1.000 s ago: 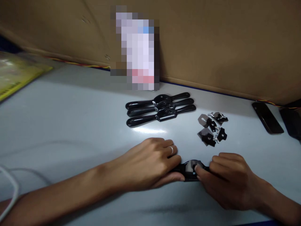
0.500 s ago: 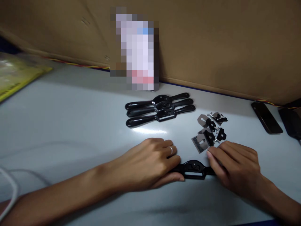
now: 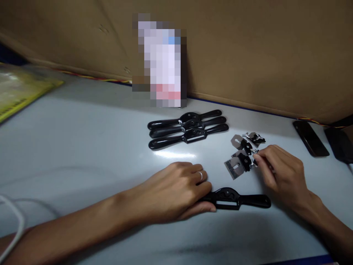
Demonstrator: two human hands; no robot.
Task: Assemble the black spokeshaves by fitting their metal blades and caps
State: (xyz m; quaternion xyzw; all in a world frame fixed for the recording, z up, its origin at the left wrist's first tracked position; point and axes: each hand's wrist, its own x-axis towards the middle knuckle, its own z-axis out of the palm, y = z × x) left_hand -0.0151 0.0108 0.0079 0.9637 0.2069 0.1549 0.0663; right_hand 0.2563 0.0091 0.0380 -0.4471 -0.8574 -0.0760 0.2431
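Observation:
A black spokeshave body (image 3: 227, 197) lies on the near part of the table, its slotted middle and right handle showing. My left hand (image 3: 187, 191), with a ring on one finger, is closed over its left handle, which is hidden beneath the fingers. At the right side of a pile of small parts, my right hand (image 3: 284, 171) pinches a black lever cap (image 3: 255, 162), mostly covered by the fingertips. Beside it lie flat steel blades (image 3: 233, 171), other black lever caps (image 3: 246, 162) and silver thumbscrews.
Three more black spokeshave bodies (image 3: 168, 140) lie side by side farther back. A phone (image 3: 311, 138) and another dark object (image 3: 339, 143) are at the right. A yellow-edged plastic bag (image 3: 27, 90) lies left, a white cable (image 3: 16, 221) near front left. Cardboard (image 3: 248, 55) stands behind, with a blurred-out item (image 3: 165, 66).
My right hand has left the spokeshave's right handle, moving up and slightly right to the small parts, where its fingers are on a lever cap. My left hand has stayed put.

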